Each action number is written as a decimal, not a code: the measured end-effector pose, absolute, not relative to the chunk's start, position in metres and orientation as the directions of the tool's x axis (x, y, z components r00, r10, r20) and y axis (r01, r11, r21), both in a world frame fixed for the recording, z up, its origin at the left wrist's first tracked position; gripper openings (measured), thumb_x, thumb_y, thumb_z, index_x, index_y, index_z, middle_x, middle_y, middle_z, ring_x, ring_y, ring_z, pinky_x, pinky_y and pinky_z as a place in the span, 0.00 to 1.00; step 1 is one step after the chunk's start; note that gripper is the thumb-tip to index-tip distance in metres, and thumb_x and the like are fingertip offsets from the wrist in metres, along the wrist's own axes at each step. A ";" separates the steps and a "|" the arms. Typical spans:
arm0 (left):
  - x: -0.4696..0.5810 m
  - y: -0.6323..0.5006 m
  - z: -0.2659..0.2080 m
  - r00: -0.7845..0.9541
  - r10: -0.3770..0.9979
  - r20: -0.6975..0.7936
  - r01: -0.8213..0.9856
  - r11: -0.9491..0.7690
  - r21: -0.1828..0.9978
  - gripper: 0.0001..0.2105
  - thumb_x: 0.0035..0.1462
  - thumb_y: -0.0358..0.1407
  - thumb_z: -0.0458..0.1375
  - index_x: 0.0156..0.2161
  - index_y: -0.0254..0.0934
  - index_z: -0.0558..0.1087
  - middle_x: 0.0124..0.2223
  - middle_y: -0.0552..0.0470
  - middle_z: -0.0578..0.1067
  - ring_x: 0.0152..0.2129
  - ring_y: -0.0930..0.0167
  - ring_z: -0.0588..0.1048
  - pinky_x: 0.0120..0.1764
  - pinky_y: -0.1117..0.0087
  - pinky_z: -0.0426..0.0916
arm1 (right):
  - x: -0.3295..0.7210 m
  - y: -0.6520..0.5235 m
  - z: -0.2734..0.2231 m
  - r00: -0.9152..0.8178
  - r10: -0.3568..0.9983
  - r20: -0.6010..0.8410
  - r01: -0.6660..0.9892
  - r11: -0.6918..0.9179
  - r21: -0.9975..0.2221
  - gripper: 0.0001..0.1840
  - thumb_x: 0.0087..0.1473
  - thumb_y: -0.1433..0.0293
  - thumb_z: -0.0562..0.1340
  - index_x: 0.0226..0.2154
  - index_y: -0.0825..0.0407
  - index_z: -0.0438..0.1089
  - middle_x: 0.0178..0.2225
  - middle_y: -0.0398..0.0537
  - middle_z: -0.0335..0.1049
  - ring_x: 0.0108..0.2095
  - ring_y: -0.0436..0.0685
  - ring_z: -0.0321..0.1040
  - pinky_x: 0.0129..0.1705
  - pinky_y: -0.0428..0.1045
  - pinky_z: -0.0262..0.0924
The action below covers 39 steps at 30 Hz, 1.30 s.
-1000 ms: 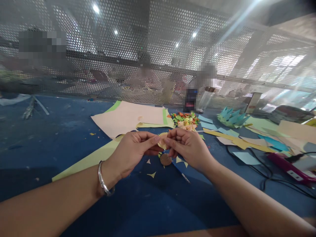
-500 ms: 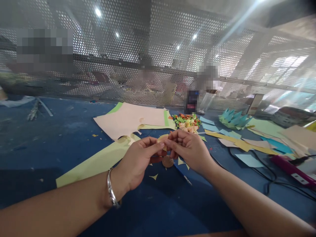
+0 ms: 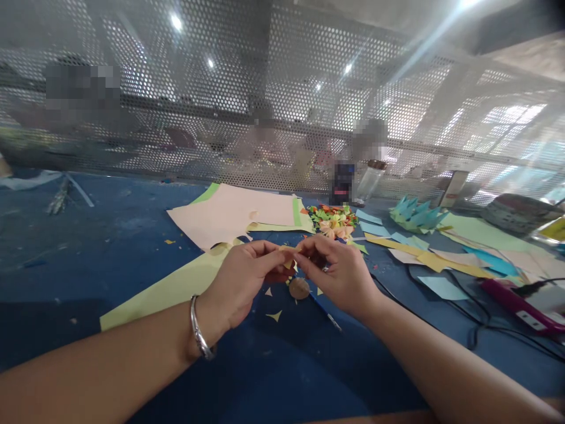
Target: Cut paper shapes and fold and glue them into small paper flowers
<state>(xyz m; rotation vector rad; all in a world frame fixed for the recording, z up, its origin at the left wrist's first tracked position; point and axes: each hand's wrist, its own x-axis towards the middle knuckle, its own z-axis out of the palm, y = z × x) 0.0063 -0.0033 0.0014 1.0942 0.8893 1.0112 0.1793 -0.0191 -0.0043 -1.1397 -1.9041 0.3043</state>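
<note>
A small yellow piece of paper (image 3: pixel 288 249) is pinched between my two hands above the blue table (image 3: pixel 145 377). My left hand (image 3: pixel 249 277), with a silver bangle at the wrist, grips its left side between thumb and fingers. My right hand (image 3: pixel 338 271) closes thumb and fingertips on its right edge. Most of the piece is hidden by the fingers. Just below them lies a round brown disc (image 3: pixel 299 288), with a blue pen-like stick (image 3: pixel 325 313) beside it. Small paper scraps (image 3: pixel 274 316) are scattered around.
Cut sheets of pink paper (image 3: pixel 233 206) and pale yellow paper (image 3: pixel 163 288) lie ahead and left. A pile of colourful paper flowers (image 3: pixel 333 219) sits beyond my hands. Rightward are paper strips (image 3: pixel 432 259), a blue-green folded paper piece (image 3: pixel 417 215), a magenta power strip (image 3: pixel 521 306) and black cables.
The yellow paper now shows narrower, tilted between my fingers. My right hand has shifted slightly left, and its fingers have spread a little behind the pinch.
</note>
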 end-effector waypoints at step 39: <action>-0.010 0.014 0.003 0.406 0.879 0.251 0.037 -0.290 0.956 0.08 0.56 0.36 0.63 0.41 0.38 0.76 0.35 0.51 0.77 0.30 0.73 0.73 0.30 0.74 0.64 | 0.184 -0.024 0.000 -0.290 0.725 0.625 0.609 0.644 -0.464 0.08 0.64 0.68 0.58 0.39 0.51 0.74 0.30 0.43 0.74 0.29 0.49 0.68 0.32 0.44 0.61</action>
